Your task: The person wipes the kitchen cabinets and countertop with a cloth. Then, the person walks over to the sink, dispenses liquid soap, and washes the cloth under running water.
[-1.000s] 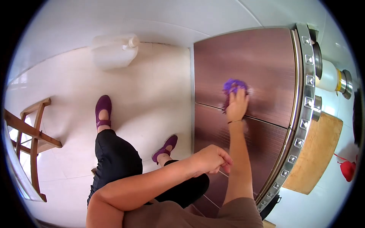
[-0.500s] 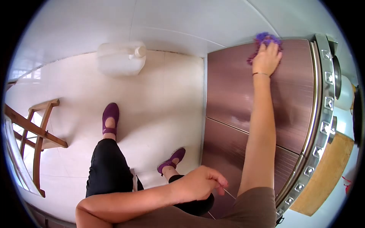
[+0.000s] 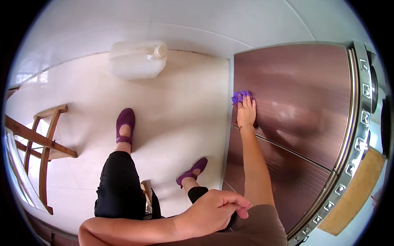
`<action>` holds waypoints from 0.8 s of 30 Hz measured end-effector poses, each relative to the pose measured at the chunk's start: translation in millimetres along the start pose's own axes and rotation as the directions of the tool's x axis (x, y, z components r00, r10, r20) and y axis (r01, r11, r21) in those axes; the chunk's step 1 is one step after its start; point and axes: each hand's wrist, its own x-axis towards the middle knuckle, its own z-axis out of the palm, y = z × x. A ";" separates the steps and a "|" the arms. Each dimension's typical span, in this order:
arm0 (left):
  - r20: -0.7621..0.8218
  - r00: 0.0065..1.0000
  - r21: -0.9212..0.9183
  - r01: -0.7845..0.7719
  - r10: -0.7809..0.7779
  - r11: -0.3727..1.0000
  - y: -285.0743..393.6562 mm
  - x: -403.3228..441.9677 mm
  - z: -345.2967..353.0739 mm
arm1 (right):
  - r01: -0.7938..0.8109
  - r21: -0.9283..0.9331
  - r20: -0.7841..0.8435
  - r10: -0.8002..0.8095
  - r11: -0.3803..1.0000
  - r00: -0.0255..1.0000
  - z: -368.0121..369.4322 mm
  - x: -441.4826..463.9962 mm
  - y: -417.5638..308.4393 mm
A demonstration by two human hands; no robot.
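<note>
My right hand (image 3: 247, 112) presses a fluffy purple cloth (image 3: 242, 97) flat against a brownish-red cabinet panel (image 3: 299, 90). The cloth lies near the panel's left edge, above the seam between two panels, and shows past my fingertips and a little beside the palm. Bent across my body, my left hand (image 3: 213, 209) hangs over my leg with its fingers curled in, and nothing shows in it.
A translucent plastic jug (image 3: 137, 61) lies on the pale floor by the wall. Wooden stool legs (image 3: 45, 141) stand at the left. Along the cabinet's right side runs a studded metal edge (image 3: 365, 118), with a wooden board (image 3: 355, 192) beyond it.
My right hand and the cloth went up to the panel's far edge, then came back down and left to its left edge. My left hand remains curled over my lap.
</note>
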 end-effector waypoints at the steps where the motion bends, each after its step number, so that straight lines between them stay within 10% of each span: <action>1: 0.014 1.000 -0.002 0.006 -0.006 1.000 -2.7 0.6 1.8 | -0.014 0.025 -0.057 0.016 1.000 0.998 -9.8 -11.8 7.1; 3: 0.068 0.997 -0.002 0.031 -0.031 1.000 -8.9 3.9 4.7 | -0.069 -0.057 -0.147 0.060 0.996 0.987 -46.5 -26.6 35.1; 4: 0.077 0.996 -0.003 0.038 -0.038 0.999 -8.7 3.7 6.8 | -0.268 0.376 -0.311 0.393 0.887 0.865 -88.5 -24.0 35.7; 7: 0.102 0.988 -0.001 0.116 -0.116 0.993 -8.8 5.7 10.3 | -0.259 -0.101 -0.472 0.183 0.961 0.862 -178.1 -10.2 87.9; 11: 0.072 0.991 -0.017 0.117 -0.116 0.993 -12.1 11.6 7.7 | -0.471 -0.172 -0.718 0.218 0.865 0.661 -218.7 49.9 131.5; 24: -0.102 0.994 -0.114 -0.040 0.028 0.993 22.0 18.3 -5.7 | -0.346 -0.220 -0.330 0.264 0.912 0.906 -78.5 167.5 45.2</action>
